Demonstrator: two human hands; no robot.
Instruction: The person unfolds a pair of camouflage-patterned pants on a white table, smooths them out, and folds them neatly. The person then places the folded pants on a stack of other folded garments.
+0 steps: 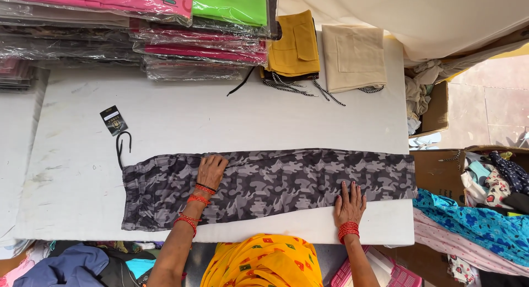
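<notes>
Orange patterned clothing (263, 262) is filling the bottom edge. Left hand (211, 171) and right hand (349, 204) are pressing flat, fingers open, on grey camouflage trousers (275, 182) lying lengthwise across the white table (220, 116); the trousers' right end is overhanging slightly.

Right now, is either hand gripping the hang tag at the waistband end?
No: both the left hand and right hand lie flat on the camouflage trousers, while the black hang tag lies apart on the white table.

Wrapped garment stacks (132, 28) cut off by the top and left edges. Cardboard box (474, 171) at right running past the frame, contents jumbled. Black hang tag (113, 120) upper left, print too small to tell. Both forearms cropped at bottom.
</notes>
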